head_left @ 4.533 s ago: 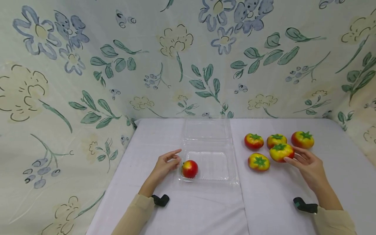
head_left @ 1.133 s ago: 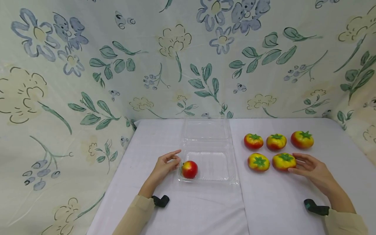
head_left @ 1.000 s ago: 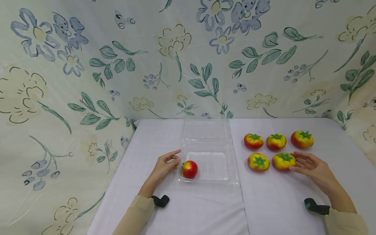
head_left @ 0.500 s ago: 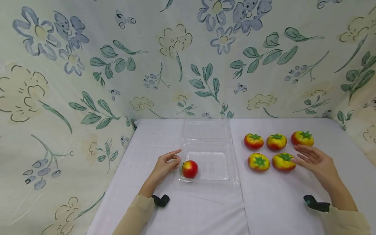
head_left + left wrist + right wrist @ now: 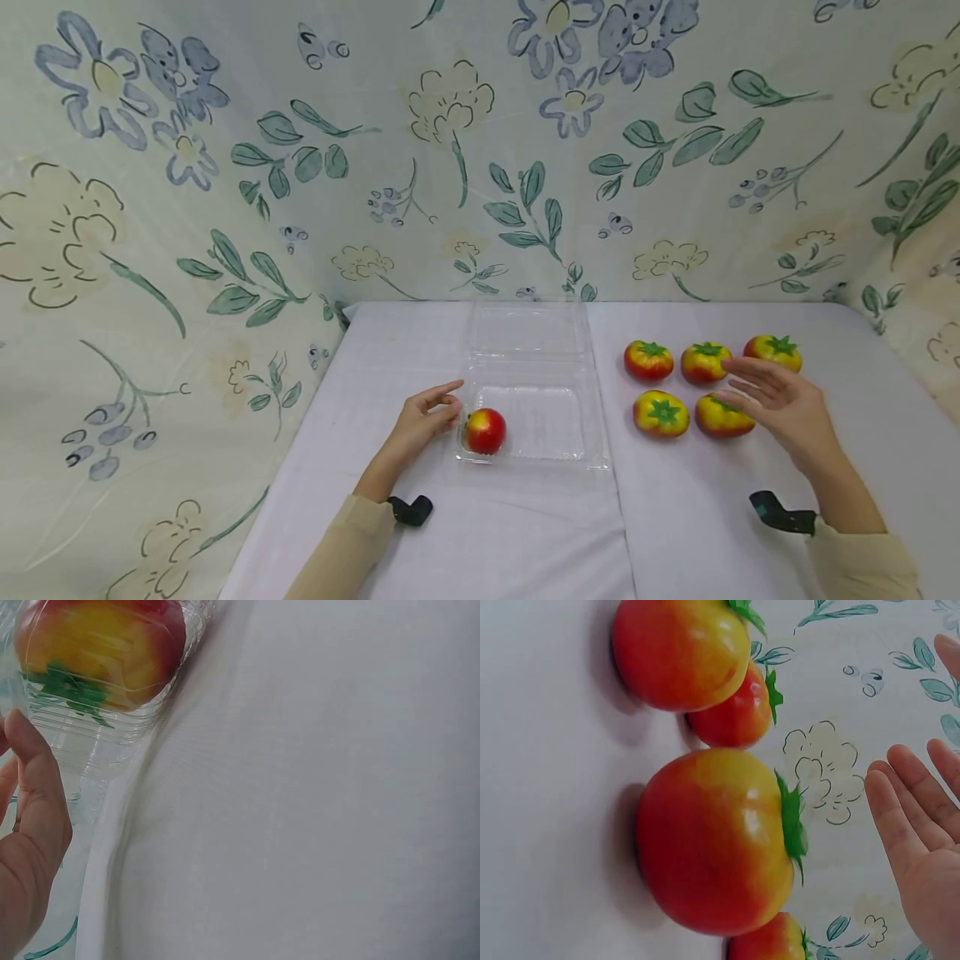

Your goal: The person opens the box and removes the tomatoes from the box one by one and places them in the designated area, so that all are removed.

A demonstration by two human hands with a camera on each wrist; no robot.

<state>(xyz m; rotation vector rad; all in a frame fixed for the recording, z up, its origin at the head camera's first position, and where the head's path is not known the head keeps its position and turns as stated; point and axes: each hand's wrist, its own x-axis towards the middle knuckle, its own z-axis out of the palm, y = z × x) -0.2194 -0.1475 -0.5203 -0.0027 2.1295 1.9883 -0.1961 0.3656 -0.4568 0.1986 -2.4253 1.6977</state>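
Observation:
In the head view an open clear plastic clamshell container [image 5: 543, 429] lies mid-table, its lid [image 5: 528, 331] folded back. One red-and-yellow tomato [image 5: 486, 432] with a green calyx sits in its front left corner. My left hand [image 5: 422, 419] rests beside the container's left edge with relaxed fingers; the left wrist view puts the thumb [image 5: 37, 772] close to the plastic wall. Over the front right tomato [image 5: 723, 419] hovers my right hand [image 5: 787, 404], fingers extended and holding nothing, partly hiding that tomato. The right wrist view shows a gap between these fingers and the nearest tomato [image 5: 716, 844].
Beside the front right tomato lies another tomato [image 5: 661, 414]. Behind these two stands a back row: a left tomato [image 5: 648, 362], a middle tomato [image 5: 703, 364] and a right tomato [image 5: 768, 353]. A white cloth [image 5: 540, 533] covers the table; a floral curtain [image 5: 480, 225] hangs behind.
My right hand held a tomato in the air, set it down in the front row, let go, then rose and shifted left above it. The left hand and container have stayed put.

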